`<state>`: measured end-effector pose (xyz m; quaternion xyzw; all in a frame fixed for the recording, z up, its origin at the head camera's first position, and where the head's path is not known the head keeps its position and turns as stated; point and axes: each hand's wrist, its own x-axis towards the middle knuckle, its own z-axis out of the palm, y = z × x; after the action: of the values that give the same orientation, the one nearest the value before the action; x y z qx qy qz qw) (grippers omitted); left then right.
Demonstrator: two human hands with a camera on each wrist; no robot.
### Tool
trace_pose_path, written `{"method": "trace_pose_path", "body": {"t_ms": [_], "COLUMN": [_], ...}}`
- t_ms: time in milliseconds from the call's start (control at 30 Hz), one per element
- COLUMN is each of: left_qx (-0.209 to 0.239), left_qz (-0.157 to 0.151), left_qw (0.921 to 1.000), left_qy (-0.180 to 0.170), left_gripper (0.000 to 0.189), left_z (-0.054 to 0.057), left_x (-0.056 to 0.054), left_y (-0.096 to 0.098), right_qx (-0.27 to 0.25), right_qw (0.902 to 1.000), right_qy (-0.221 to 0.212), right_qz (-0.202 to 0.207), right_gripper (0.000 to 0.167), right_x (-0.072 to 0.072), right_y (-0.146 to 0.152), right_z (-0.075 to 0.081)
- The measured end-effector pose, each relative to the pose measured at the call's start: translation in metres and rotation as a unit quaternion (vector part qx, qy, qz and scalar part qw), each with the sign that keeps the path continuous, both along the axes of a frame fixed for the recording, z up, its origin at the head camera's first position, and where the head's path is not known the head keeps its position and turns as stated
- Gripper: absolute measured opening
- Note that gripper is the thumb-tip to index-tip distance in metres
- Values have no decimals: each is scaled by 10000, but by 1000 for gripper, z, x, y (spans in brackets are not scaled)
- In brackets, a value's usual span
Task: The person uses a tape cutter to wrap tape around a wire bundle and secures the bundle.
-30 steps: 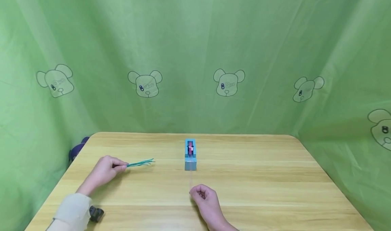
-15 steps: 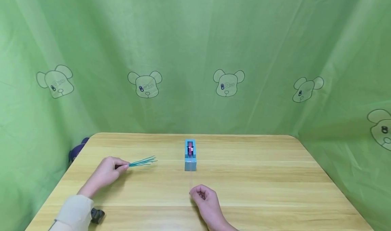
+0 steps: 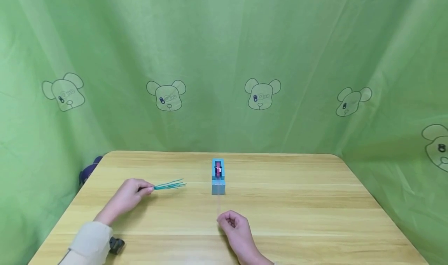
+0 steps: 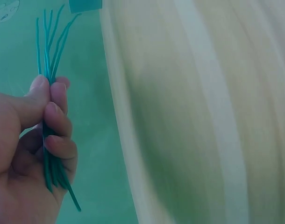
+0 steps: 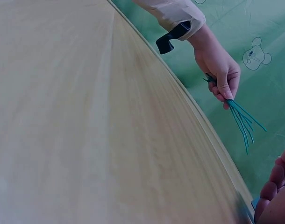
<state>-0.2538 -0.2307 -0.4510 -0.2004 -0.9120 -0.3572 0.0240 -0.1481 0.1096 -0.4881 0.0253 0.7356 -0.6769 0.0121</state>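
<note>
A bundle of several thin teal wire-like strands (image 3: 170, 185) is gripped by my left hand (image 3: 128, 197), left of centre above the table. In the left wrist view the strands (image 4: 48, 56) fan out past the thumb, and their other ends stick out below the curled fingers. A light-blue tape dispenser (image 3: 218, 188) with a pink core stands at the middle of the table. From it a strip of clear tape (image 3: 219, 206) runs towards me, its end pinched between thumb and finger of my right hand (image 3: 238, 234). Only part of the right hand (image 5: 277, 198) shows in the right wrist view.
The wooden table (image 3: 297, 210) is enclosed by a green curtain (image 3: 217, 55) with bear-head prints. A small black device (image 3: 116, 245) is at my left wrist, by the pale sleeve (image 3: 91, 239). Something dark purple (image 3: 89, 171) shows beyond the left table edge.
My left hand has moved a little to the right with the strands, closer to the dispenser. The strands' spread has shifted slightly. My right hand and the dispenser hold their places.
</note>
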Motion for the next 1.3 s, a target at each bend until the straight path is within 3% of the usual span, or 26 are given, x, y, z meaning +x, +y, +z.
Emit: {"method": "trace_pose_path", "body": {"t_ms": [267,700,1300], "left_qx": [2,-136,-55], "left_qz": [144,626,535], "left_qw": [9998,9973,9977], "left_qy": [154,-369,-416], "left_gripper": [11,13,11], "left_z": [1,-2,-9], "left_x": [2,10,16], "left_y": [7,24,43], "right_qx": [-11,-43,-40], "right_qw": [10000,9999,10000], "right_qy": [-30,100,43], "right_qz": [10,2,-27], "right_gripper": [16,16,15], "right_x": [-2,1,-1], "right_y": [-1,-1,0], "right_z": [1,0,-2]}}
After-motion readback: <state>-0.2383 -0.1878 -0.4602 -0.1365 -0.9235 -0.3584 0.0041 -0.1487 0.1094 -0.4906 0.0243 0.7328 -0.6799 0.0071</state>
